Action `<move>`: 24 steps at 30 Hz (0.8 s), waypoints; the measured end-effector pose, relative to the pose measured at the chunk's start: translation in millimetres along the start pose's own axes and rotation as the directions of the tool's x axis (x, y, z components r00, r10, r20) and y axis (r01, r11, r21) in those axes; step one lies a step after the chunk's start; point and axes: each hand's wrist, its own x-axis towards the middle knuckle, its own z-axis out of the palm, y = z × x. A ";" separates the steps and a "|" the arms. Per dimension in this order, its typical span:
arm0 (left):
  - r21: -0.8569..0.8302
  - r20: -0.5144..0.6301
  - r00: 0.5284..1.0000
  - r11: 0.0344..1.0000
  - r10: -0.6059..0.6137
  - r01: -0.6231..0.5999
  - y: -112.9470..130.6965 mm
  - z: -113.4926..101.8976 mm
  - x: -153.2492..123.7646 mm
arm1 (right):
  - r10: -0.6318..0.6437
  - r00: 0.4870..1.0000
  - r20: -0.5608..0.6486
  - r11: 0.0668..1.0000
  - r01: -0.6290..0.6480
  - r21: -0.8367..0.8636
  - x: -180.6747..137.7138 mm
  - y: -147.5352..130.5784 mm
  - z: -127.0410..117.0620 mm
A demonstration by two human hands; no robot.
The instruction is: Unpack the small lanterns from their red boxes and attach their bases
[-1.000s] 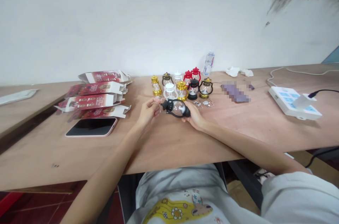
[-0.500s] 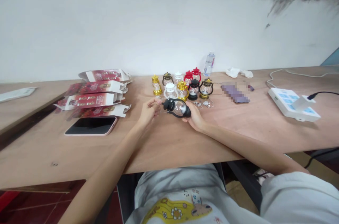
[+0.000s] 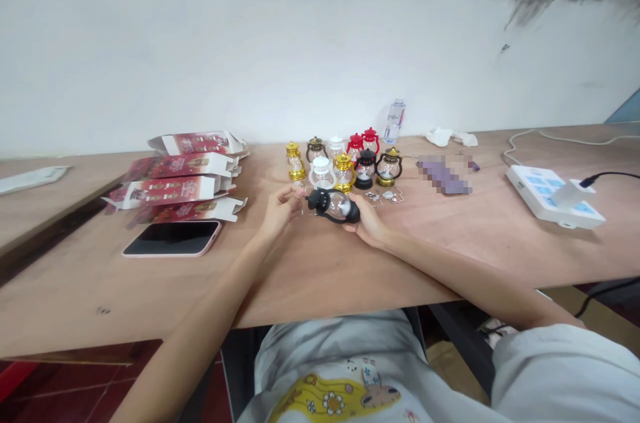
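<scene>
While the right hand [image 3: 369, 222] holds a small black lantern [image 3: 336, 205] by its base, the left hand [image 3: 281, 211] is at the lantern's top end, fingertips drawn close together; whether they grip anything there, I cannot tell. The lantern is tipped on its side between the hands, about midway between the front and back edges of the desk [image 3: 310, 283]. Just beyond it, nearer the back edge, nine other lanterns [image 3: 345, 173] stand upright in a cluster of gold, white, red, black and bronze, with bent wire pieces [image 3: 393, 196] at the cluster's near right side. A clear bottle [image 3: 395, 122] stands behind them, by the back edge. Toward the desk's left edge, red-and-white cartons [image 3: 173, 190] lie overlapping, and a phone [image 3: 173, 239] rests screen up between them and the front edge. Toward the right edge lies a white power strip [image 3: 540, 188] with a plug in it
</scene>
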 end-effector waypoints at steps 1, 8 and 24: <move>0.004 -0.002 1.000 1.000 0.006 -0.006 0.0 -0.3 0.2 | 0.004 1.000 -0.010 1.000 -0.004 -0.002 0.2 0.0 0.0; 0.042 0.027 1.000 0.999 -0.009 0.008 -0.9 -1.9 2.2 | -0.022 0.999 0.035 1.000 0.022 -0.021 1.9 3.2 -2.9; 0.056 -0.031 0.999 0.998 -0.016 0.018 -0.6 -3.0 2.5 | -0.116 0.993 0.011 0.992 0.117 -0.041 1.0 5.5 -1.6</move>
